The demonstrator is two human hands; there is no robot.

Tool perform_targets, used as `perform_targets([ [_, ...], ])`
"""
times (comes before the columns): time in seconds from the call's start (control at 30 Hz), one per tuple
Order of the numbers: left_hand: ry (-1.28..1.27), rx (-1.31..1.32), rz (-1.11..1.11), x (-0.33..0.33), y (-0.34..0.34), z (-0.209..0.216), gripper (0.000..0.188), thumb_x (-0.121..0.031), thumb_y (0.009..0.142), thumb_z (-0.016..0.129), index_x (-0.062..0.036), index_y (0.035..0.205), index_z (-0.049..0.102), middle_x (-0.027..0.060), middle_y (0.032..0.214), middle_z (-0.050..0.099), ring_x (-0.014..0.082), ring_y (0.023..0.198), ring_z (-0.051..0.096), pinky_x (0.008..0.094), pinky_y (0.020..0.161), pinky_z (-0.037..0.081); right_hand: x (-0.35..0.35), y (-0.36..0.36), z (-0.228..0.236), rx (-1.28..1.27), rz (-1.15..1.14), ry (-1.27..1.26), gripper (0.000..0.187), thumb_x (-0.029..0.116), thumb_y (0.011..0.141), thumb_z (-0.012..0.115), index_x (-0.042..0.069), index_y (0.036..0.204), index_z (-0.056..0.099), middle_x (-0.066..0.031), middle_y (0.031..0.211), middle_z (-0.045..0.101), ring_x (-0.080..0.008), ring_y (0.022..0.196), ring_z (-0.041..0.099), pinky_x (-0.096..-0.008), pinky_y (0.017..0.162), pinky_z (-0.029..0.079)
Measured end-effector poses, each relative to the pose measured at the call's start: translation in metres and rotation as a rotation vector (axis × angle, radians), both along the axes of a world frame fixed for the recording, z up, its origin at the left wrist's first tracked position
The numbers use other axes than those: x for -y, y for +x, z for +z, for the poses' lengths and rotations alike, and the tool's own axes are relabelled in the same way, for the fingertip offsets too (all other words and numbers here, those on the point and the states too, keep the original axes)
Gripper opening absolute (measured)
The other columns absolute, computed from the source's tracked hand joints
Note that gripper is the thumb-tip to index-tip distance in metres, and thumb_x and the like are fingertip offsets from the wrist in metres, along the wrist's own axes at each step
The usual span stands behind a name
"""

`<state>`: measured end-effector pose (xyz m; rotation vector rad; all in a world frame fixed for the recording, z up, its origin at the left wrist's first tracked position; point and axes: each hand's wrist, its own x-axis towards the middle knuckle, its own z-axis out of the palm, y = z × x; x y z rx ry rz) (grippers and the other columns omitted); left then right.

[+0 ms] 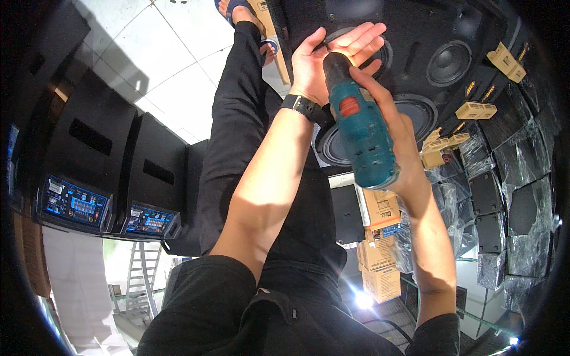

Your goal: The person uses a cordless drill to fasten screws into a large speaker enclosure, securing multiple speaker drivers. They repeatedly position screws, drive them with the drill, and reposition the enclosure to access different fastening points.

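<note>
A teal cordless drill (363, 139) with a black chuck and an orange-red patch is gripped in my right hand (399, 121), its chuck pointing away from me. Alongside the chuck, my left hand (310, 66) lies palm up with fingers stretched out and thumb apart. The drill's tip overlaps the left palm in the picture; whether they touch I cannot tell. A black watch (301, 107) is on my left wrist. Beyond both hands is a black speaker cabinet (411, 50) with several round cones, and the drill partly covers a large speaker cone (428, 115).
Black speaker boxes (95, 110) with a lit blue control panel (77, 199) stand at left. Cardboard cartons (380, 283) are stacked lower right of centre, and plastic-wrapped black boxes (522, 202) at far right. Tan cardboard pieces (477, 110) lie near the cabinet. A ladder (142, 273) stands lower left.
</note>
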<state>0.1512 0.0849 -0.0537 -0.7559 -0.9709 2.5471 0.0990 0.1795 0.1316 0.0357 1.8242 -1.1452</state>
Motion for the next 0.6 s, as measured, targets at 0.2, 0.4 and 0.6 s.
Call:
perform_targets([
  [0.2, 0.031, 0.015, 0.015, 0.0004, 0.0015, 0.0002, 0.082, -0.05, 0.097, 0.04, 0.0046, 0.158, 0.035, 0.0209, 0.162, 0.043, 0.0316, 0.141, 0.052, 0.0489, 0.116, 0.039, 0.0025, 0.0009, -0.0002, 0.014, -0.01, -0.004, 0.083, 0.019, 0.082, 0.077, 0.005, 0.156, 0.042, -0.0123, 0.111, 0.073, -0.0156, 0.094, 0.069, -0.028, 0.087, 0.05],
  [0.4, -0.234, -0.001, -0.095, -0.0006, -0.0006, 0.0051, 0.082, -0.053, 0.098, 0.037, 0.0043, 0.157, 0.038, 0.0201, 0.162, 0.044, 0.0304, 0.139, 0.054, 0.0464, 0.115, 0.04, 0.0023, 0.0013, -0.0044, -0.034, 0.041, 0.006, 0.084, 0.02, 0.081, 0.078, 0.007, 0.156, 0.043, -0.0129, 0.111, 0.073, -0.0169, 0.095, 0.07, -0.0288, 0.088, 0.05],
  [0.6, -0.238, 0.001, -0.093, -0.0006, -0.0009, 0.0055, 0.083, -0.054, 0.097, 0.038, 0.0045, 0.157, 0.038, 0.0203, 0.162, 0.044, 0.0305, 0.14, 0.053, 0.0473, 0.116, 0.039, -0.0007, -0.0039, -0.0037, -0.027, 0.044, -0.006, 0.081, 0.022, 0.083, 0.077, 0.009, 0.155, 0.043, -0.0132, 0.111, 0.074, -0.0184, 0.096, 0.071, -0.0297, 0.088, 0.051],
])
